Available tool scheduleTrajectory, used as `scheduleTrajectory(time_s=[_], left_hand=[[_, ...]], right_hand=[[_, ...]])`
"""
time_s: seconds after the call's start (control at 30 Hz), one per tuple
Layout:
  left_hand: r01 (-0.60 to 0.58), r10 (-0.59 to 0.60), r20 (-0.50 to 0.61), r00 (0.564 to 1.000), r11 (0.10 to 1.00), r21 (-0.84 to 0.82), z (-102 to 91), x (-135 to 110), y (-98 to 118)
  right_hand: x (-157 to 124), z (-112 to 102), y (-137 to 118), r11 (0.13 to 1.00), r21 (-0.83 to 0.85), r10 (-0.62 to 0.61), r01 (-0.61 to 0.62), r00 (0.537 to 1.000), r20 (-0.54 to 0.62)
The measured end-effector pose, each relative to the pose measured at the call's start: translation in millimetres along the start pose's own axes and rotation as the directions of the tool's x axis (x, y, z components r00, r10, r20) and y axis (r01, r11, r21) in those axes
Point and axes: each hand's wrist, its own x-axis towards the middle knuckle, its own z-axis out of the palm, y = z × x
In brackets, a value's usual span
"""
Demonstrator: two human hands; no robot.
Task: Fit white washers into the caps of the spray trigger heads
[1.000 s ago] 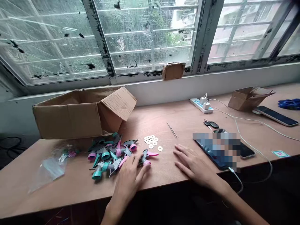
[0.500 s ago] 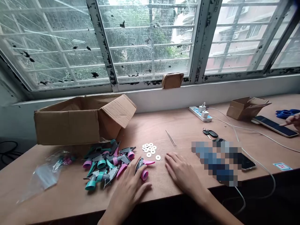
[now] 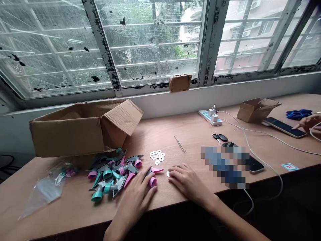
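My left hand [image 3: 136, 195] lies flat on the wooden table [image 3: 175, 137], fingers spread, its fingertips touching a grey spray-trigger head with a pink cap [image 3: 151, 177]. My right hand [image 3: 187, 180] rests flat beside it, fingertips on a single white washer [image 3: 168, 173]. A small cluster of white washers [image 3: 157, 156] lies just beyond. Left of my hands sits a heap of teal and pink trigger heads [image 3: 112, 172].
An open cardboard box [image 3: 80, 129] stands behind the heap, a clear plastic bag [image 3: 47, 187] at the left. Tweezers [image 3: 180, 144], keys [image 3: 220, 137], phones [image 3: 253, 164], a power strip [image 3: 210, 117], cables and a small box [image 3: 255, 108] lie right. Another person's hand [image 3: 309, 122] touches a phone far right.
My right hand slid left onto the lone washer. My left hand stayed on the pink-capped trigger head. Another person's hand came into view at the far right.
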Motion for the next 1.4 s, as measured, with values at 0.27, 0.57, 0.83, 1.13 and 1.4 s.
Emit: scheduleTrajectory(time_s=[0.27, 0.57, 0.83, 1.13, 1.4], left_hand=[[0.012, -0.012, 0.006, 1.0, 1.0, -0.027, 0.6, -1, 0], [0.006, -0.006, -0.006, 1.0, 1.0, -0.022, 1.1, -2, 0], [-0.003, 0.002, -0.028, 1.0, 1.0, -0.019, 0.7, -3, 0], [0.004, -0.004, -0.01, 1.0, 1.0, -0.01, -0.4, -3, 1], [0.004, -0.006, -0.028, 1.0, 0.998, -0.058, -0.4, -2, 1]], right_hand=[[-12, -5, -4, 0.995, 0.097, -0.026, 0.025, 1.0, 0.011], [-14, -8, -1, 0.985, 0.161, -0.064, 0.056, 0.997, 0.043], [-13, -12, -1, 0.974, 0.222, -0.059, 0.047, 0.997, 0.048], [-14, -13, -3, 0.985, 0.161, 0.047, -0.06, 0.995, 0.087], [-17, -11, -3, 0.995, 0.062, 0.065, -0.073, 0.991, 0.12]])
